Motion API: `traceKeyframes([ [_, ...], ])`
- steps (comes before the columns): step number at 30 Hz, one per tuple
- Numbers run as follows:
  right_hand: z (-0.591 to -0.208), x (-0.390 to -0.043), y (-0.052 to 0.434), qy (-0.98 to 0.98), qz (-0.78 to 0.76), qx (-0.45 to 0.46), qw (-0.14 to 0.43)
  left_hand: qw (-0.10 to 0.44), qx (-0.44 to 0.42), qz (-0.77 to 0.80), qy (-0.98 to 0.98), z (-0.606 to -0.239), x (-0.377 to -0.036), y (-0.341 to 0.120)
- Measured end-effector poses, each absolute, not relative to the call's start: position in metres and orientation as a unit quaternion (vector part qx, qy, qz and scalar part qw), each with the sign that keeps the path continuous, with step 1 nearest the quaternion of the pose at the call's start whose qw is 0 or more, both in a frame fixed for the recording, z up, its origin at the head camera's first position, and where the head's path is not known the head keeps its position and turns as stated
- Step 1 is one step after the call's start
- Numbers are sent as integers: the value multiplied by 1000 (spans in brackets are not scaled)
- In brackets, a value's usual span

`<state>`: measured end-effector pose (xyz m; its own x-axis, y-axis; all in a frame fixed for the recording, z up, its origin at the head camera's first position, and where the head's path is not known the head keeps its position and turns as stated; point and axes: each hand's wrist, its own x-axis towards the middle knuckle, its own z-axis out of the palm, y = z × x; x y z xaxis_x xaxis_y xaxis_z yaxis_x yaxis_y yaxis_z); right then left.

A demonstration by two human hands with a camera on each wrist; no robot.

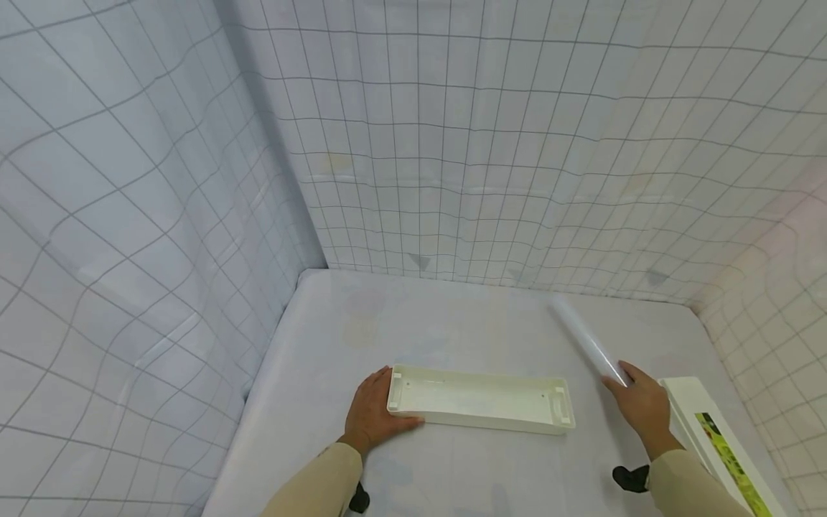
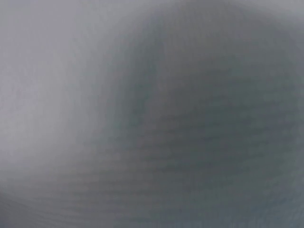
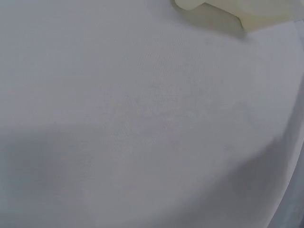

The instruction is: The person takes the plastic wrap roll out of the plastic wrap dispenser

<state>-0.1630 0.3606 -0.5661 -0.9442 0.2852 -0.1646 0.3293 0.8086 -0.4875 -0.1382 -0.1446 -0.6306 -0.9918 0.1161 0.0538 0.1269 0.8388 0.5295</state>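
A long, cream plastic box (image 1: pixel 478 393), open at the top and with nothing inside, lies on the white-covered table. My left hand (image 1: pixel 371 415) holds its left end, the thumb along the front wall and the fingers against the end wall. To the right, my right hand (image 1: pixel 641 406) grips the near end of a roll of clear plastic film (image 1: pixel 589 341) between thumb and fingers. The roll slants away toward the back. In the right wrist view, a corner of the cream box (image 3: pixel 273 12) shows at the top. The left wrist view is only a grey blur.
A long white piece with a green and yellow label (image 1: pixel 726 449) lies at the right side, beside my right forearm. Checked cloth walls (image 1: pixel 439 143) close in the back and both sides of the white table (image 1: pixel 400 316).
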Motion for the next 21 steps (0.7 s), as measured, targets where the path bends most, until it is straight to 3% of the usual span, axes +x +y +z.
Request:
traceKeyframes([
  [14,-576,-153,360,941,-271,201,42,15,-67,-276,-959,-630,-139,-145],
  [21,-576,-151,357,936,-280,203,68,18,-70,-277,-958,-631,-139,-144],
])
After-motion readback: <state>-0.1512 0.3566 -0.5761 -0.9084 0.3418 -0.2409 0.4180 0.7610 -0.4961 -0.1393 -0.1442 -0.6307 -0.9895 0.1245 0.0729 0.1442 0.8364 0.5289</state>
